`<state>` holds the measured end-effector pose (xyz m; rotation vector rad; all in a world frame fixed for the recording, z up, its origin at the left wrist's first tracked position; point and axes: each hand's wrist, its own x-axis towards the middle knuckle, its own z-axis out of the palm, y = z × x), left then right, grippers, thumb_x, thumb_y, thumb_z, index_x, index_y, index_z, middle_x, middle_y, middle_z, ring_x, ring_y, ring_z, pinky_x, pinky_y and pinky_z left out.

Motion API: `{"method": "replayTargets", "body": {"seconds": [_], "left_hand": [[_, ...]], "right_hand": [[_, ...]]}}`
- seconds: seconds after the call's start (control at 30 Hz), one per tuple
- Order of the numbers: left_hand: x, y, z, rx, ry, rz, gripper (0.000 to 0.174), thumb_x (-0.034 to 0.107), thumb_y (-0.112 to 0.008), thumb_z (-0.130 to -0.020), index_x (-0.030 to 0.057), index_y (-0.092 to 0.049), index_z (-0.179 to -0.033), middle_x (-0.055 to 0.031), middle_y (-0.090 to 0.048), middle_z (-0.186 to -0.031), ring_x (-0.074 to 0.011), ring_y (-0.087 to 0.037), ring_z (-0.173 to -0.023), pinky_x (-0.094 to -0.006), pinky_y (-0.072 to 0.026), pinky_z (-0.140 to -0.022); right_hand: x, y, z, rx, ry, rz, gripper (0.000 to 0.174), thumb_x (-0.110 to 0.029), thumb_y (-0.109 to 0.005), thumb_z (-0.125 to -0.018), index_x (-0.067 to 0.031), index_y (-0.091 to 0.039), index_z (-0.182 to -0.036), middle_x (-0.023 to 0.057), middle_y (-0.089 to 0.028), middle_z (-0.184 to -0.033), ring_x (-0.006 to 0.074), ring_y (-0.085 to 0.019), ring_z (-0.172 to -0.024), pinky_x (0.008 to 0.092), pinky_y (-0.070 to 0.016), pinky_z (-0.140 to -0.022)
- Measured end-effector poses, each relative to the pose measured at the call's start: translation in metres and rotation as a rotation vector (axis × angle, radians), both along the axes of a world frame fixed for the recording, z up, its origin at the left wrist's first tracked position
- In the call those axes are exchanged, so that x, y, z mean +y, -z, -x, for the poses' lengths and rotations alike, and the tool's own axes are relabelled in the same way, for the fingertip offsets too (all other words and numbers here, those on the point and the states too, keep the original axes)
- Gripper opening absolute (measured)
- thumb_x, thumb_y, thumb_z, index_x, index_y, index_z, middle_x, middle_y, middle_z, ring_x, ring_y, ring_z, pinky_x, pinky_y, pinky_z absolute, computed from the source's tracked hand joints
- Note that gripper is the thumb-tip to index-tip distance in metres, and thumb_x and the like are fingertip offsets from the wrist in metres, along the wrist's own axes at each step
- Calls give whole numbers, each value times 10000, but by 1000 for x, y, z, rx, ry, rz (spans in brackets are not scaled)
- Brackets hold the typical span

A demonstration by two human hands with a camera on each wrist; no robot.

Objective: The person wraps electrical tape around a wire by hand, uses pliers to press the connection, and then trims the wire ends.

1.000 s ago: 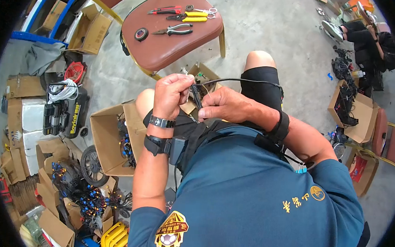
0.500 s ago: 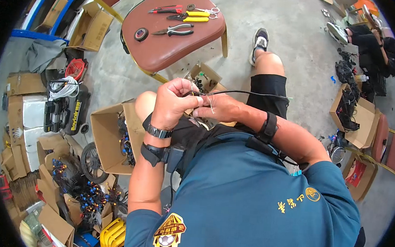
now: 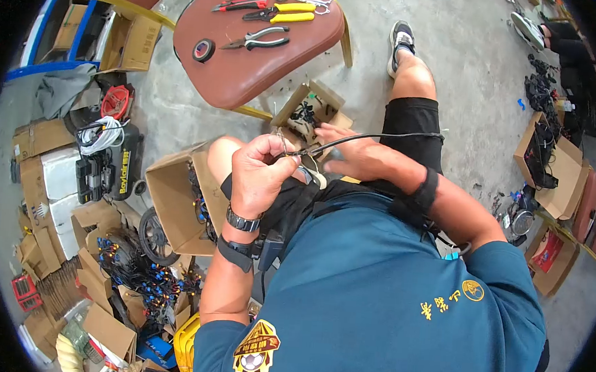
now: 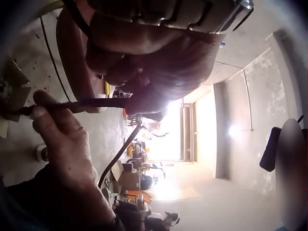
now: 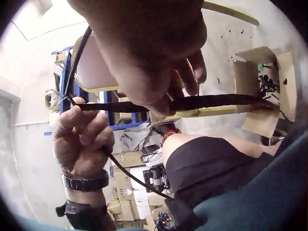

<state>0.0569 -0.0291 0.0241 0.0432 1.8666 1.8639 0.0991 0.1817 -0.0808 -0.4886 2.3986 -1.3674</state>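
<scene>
In the head view my left hand (image 3: 261,177) pinches thin bare wires and the end of a black cable (image 3: 355,136) between thumb and fingers; the right wrist view also shows this left hand (image 5: 82,139). My right hand (image 3: 364,156) is beside the joint, thumb and fingers apart and blurred, with the cable running across it. From the right wrist, the fingers of the right hand (image 5: 149,62) touch a thick black sleeved stretch of cable (image 5: 216,101). In the left wrist view the right hand (image 4: 70,149) lies along the cable (image 4: 103,102).
A brown chair seat (image 3: 250,67) ahead bears grey pliers (image 3: 256,39), yellow-handled strippers (image 3: 291,17), a red cutter (image 3: 241,4), scissors (image 3: 316,3) and tape rolls. A small open box (image 3: 309,112) stands by the chair; a larger box (image 3: 181,206) is left of the legs.
The right hand was close against the left one at the wires; its fingers are now spread and a little apart from it. The head view has shifted slightly.
</scene>
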Motion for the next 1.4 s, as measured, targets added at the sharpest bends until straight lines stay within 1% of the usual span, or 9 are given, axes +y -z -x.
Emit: {"method": "replayTargets", "body": {"seconds": [0.13,0.17,0.23,0.3,0.47,0.6,0.67,0.9,1.4], "left_hand": [[-12,21,-1,99,48,-28,136,-119,-658,-794,-20,-616,-878,-35,-643,-850,-115,-653,-745,-262,-567,-667],[-14,23,-1,72,64,-17,136,-116,-662,-791,-16,-614,-871,-29,-637,-855,-108,-647,-755,-256,-556,-674],[-18,23,-3,21,94,5,137,-110,-670,-785,-9,-610,-856,-15,-625,-863,-94,-635,-773,-242,-534,-688],[-20,26,-7,24,108,6,137,-103,-674,-783,-3,-612,-853,-5,-617,-867,-83,-621,-786,-231,-517,-693],[-20,29,-19,155,105,41,163,-100,-670,-759,2,-629,-879,-4,-600,-834,-72,-577,-761,-226,-479,-657],[-20,35,-30,381,68,120,200,-97,-661,-745,3,-649,-918,-29,-593,-812,-82,-552,-710,-235,-453,-615],[-21,33,-33,417,84,132,210,-170,-587,-749,-19,-577,-895,-45,-575,-876,-112,-573,-791,-231,-475,-721],[-22,19,-30,443,61,145,199,-151,-634,-754,-10,-601,-891,-19,-561,-804,-94,-549,-736,-231,-474,-687],[-39,27,-27,281,40,47,99,-28,-724,-826,-28,-695,-921,-16,-631,-792,-76,-551,-696,-222,-448,-637]], "right_hand": [[45,-71,-1,-441,-307,199,318,-201,-668,-899,-14,-659,-1156,162,-697,-1050,281,-672,-979,386,-514,-855],[51,-82,-3,-407,-241,302,223,-198,-643,-940,-1,-696,-1032,104,-711,-902,191,-666,-869,338,-517,-793],[61,-92,-5,-544,36,483,221,-170,-639,-959,20,-673,-1067,76,-705,-911,124,-654,-874,270,-518,-778],[59,-98,9,-204,152,319,181,-126,-633,-957,17,-672,-1060,44,-695,-917,83,-627,-885,246,-501,-776],[28,-77,47,-170,-129,199,206,-150,-554,-977,32,-637,-1025,81,-633,-826,141,-582,-772,294,-493,-758],[-7,-69,66,-501,-438,254,286,-231,-482,-989,11,-625,-939,76,-668,-827,145,-642,-788,309,-523,-713],[-18,-70,69,-632,-418,279,282,-238,-480,-991,-4,-638,-989,58,-671,-825,128,-637,-753,297,-523,-670],[-36,-72,65,-729,-68,413,239,-112,-602,-940,-11,-647,-1152,14,-653,-822,91,-621,-709,260,-524,-654],[-48,-59,62,-470,108,468,177,-45,-682,-845,-21,-658,-1019,-6,-645,-756,65,-570,-671,240,-485,-631]]}}
